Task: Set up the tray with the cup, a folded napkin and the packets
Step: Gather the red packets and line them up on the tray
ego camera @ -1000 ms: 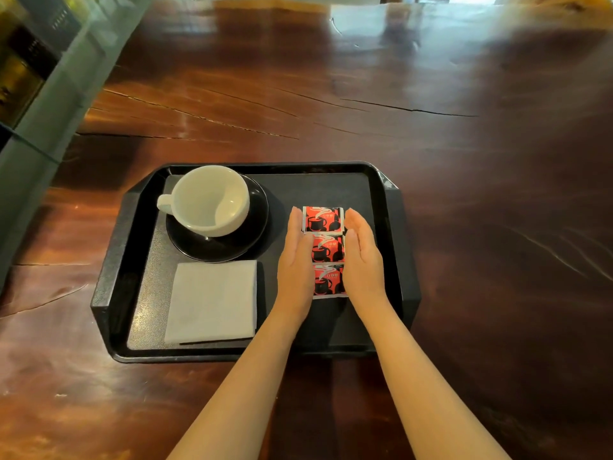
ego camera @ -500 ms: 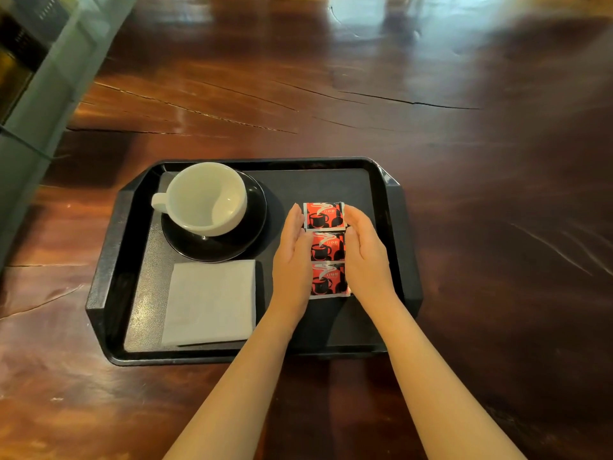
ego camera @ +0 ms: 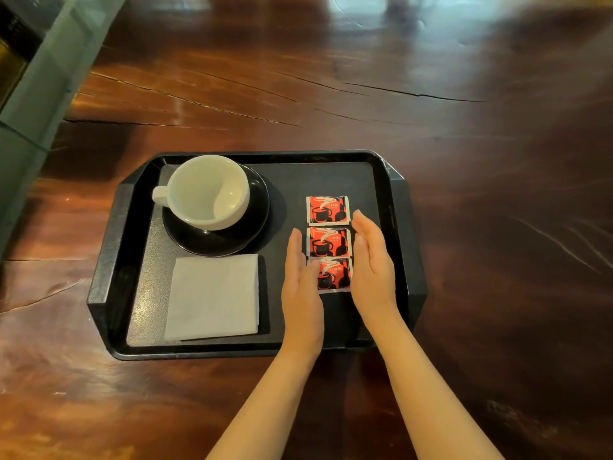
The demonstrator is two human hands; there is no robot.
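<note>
A black tray (ego camera: 401, 207) lies on the wooden table. At its far left an empty white cup (ego camera: 207, 192) stands on a black saucer (ego camera: 252, 224). A folded white napkin (ego camera: 212, 295) lies flat at its near left. Three red and black packets (ego camera: 328, 242) lie in a straight column on the right half. My left hand (ego camera: 302, 290) stands on edge along the column's left side, and my right hand (ego camera: 373, 265) along its right side. Both hands are flat with straight fingers and hold nothing.
The dark wooden table (ego camera: 497, 161) has long cracks across its far part. A grey-green ledge (ego camera: 39, 94) runs along the left edge of the view.
Both hands have slid back toward me along the packet column, so the farthest packet now lies uncovered. The camera has tilted slightly.
</note>
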